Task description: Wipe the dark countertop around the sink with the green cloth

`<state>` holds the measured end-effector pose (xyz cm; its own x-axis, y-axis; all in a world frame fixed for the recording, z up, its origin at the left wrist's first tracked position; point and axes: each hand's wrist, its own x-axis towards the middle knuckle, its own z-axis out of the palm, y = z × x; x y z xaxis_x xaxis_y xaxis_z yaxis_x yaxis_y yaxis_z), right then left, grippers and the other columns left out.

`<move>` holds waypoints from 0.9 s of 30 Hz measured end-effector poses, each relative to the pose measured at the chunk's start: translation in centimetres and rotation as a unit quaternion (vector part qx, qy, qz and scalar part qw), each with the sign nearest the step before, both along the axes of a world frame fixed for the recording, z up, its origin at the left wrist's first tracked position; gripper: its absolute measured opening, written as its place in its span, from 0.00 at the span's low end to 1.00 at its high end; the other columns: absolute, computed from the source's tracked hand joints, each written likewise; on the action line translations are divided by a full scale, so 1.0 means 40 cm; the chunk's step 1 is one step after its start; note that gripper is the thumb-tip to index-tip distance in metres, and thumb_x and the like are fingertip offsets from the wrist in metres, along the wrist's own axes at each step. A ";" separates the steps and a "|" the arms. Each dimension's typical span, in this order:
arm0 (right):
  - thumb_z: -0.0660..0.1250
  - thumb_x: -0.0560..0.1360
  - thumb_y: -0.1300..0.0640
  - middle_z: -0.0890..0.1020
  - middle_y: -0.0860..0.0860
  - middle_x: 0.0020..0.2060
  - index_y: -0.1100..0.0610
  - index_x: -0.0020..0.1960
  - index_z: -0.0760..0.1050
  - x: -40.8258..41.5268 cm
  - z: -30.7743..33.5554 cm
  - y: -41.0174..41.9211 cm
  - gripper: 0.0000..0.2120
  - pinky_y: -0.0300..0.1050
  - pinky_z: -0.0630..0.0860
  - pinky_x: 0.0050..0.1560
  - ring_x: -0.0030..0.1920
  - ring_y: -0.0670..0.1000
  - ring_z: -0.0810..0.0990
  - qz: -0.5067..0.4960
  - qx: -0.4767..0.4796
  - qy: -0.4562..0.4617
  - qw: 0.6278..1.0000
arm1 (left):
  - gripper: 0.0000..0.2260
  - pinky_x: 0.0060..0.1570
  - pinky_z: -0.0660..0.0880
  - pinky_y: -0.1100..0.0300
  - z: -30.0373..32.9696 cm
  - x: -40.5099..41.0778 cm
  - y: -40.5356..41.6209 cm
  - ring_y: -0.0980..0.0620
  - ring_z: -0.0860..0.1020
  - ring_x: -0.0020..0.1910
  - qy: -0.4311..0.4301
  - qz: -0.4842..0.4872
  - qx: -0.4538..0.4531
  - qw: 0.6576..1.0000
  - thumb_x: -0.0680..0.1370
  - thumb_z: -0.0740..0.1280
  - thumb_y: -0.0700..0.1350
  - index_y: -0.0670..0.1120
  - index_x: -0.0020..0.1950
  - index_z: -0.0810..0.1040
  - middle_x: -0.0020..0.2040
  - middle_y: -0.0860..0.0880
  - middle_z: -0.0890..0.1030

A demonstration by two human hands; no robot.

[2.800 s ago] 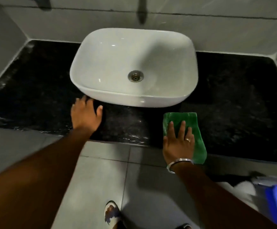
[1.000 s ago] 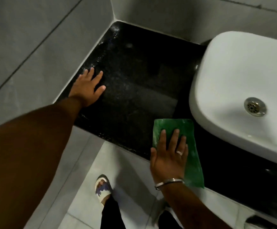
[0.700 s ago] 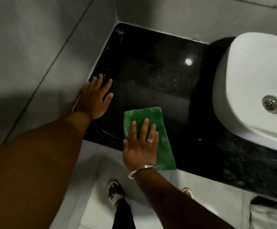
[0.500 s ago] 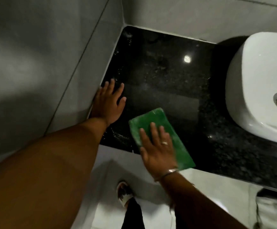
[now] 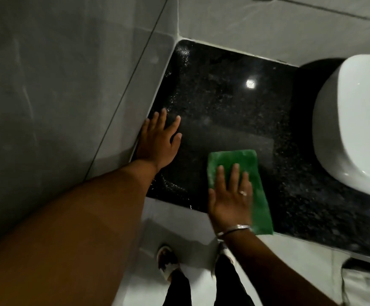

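Observation:
The folded green cloth (image 5: pixel 232 160) lies flat on the dark speckled countertop (image 5: pixel 223 102), left of the white sink (image 5: pixel 351 120) and near the front edge. My right hand (image 5: pixel 230 195) presses on the cloth with its palm down and fingers spread, covering the cloth's left half. My left hand (image 5: pixel 157 144) rests flat and empty on the countertop's left edge, against the side wall. The two hands are a hand's width apart. A wiped, duller patch shows just beyond the cloth.
Grey tiled walls (image 5: pixel 69 85) close in the countertop on the left and at the back, meeting in a corner. Water drops glint along the left edge. Below the front edge are a light floor and my feet (image 5: pixel 166 261).
My right hand has slid the cloth from in front of the sink to the left part of the countertop, then back a little to the right and straightened it. My left hand moved to the wall edge.

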<state>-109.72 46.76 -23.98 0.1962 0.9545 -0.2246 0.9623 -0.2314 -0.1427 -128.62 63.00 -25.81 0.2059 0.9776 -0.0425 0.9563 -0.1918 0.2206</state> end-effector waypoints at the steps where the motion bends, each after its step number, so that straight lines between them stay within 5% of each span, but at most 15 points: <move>1: 0.51 0.75 0.43 0.58 0.61 0.76 0.50 0.76 0.57 -0.038 0.000 0.010 0.31 0.64 0.56 0.71 0.74 0.68 0.56 0.020 0.000 0.003 1.000 | 0.25 0.76 0.49 0.44 0.000 -0.001 0.001 0.42 0.53 0.79 -0.001 -0.002 0.002 1.000 0.80 0.52 0.59 0.57 0.77 0.59 0.81 0.43 0.55; 7: 0.50 0.79 0.43 0.43 0.58 0.78 0.48 0.78 0.45 -0.117 0.037 0.137 0.30 0.60 0.43 0.74 0.76 0.65 0.40 0.103 -0.063 0.120 0.985 | 0.24 0.76 0.49 0.46 0.003 -0.013 0.012 0.43 0.53 0.79 -0.050 -0.001 -0.013 0.999 0.82 0.56 0.53 0.52 0.78 0.61 0.80 0.44 0.56; 10: 0.52 0.81 0.46 0.51 0.61 0.78 0.53 0.77 0.51 -0.048 0.081 0.241 0.27 0.56 0.52 0.75 0.76 0.65 0.52 0.148 -0.013 0.177 0.973 | 0.25 0.77 0.53 0.46 0.025 -0.015 0.020 0.43 0.58 0.78 -0.180 0.053 -0.047 0.981 0.82 0.53 0.51 0.46 0.78 0.62 0.78 0.42 0.62; 13: 0.56 0.79 0.48 0.60 0.63 0.75 0.55 0.76 0.59 0.074 0.091 0.356 0.27 0.57 0.59 0.72 0.73 0.65 0.60 0.126 0.101 0.089 0.983 | 0.25 0.72 0.65 0.49 0.073 0.007 0.007 0.42 0.69 0.72 -0.348 0.196 -0.029 0.916 0.80 0.53 0.50 0.42 0.75 0.67 0.73 0.39 0.71; 17: 0.51 0.80 0.44 0.51 0.60 0.78 0.50 0.78 0.49 0.180 0.030 0.467 0.29 0.62 0.48 0.74 0.76 0.64 0.49 0.114 0.018 -0.018 0.993 | 0.23 0.74 0.61 0.48 0.094 0.089 -0.097 0.41 0.63 0.76 -0.233 0.102 0.012 0.967 0.82 0.58 0.48 0.43 0.76 0.64 0.76 0.41 0.67; 20: 0.49 0.79 0.43 0.48 0.58 0.78 0.47 0.77 0.46 0.195 -0.017 0.509 0.29 0.64 0.43 0.74 0.77 0.63 0.46 0.099 -0.010 -0.028 0.995 | 0.30 0.76 0.57 0.43 0.068 0.187 -0.198 0.38 0.57 0.78 -0.103 0.038 -0.007 0.994 0.80 0.53 0.59 0.44 0.77 0.60 0.78 0.40 0.60; 23: 0.47 0.78 0.42 0.49 0.57 0.78 0.45 0.77 0.46 0.197 -0.036 0.511 0.29 0.64 0.42 0.73 0.77 0.63 0.46 0.094 0.011 -0.030 0.995 | 0.40 0.76 0.42 0.41 0.037 0.261 -0.231 0.39 0.45 0.79 0.012 0.091 -0.059 0.994 0.75 0.46 0.69 0.46 0.79 0.50 0.81 0.39 0.47; 27: 0.47 0.77 0.41 0.50 0.56 0.78 0.44 0.76 0.48 0.203 -0.047 0.514 0.29 0.63 0.42 0.73 0.77 0.62 0.47 0.087 0.026 -0.017 0.996 | 0.40 0.75 0.41 0.39 0.016 0.273 -0.185 0.38 0.46 0.79 -0.004 0.092 -0.036 0.995 0.73 0.51 0.70 0.50 0.80 0.52 0.81 0.40 0.48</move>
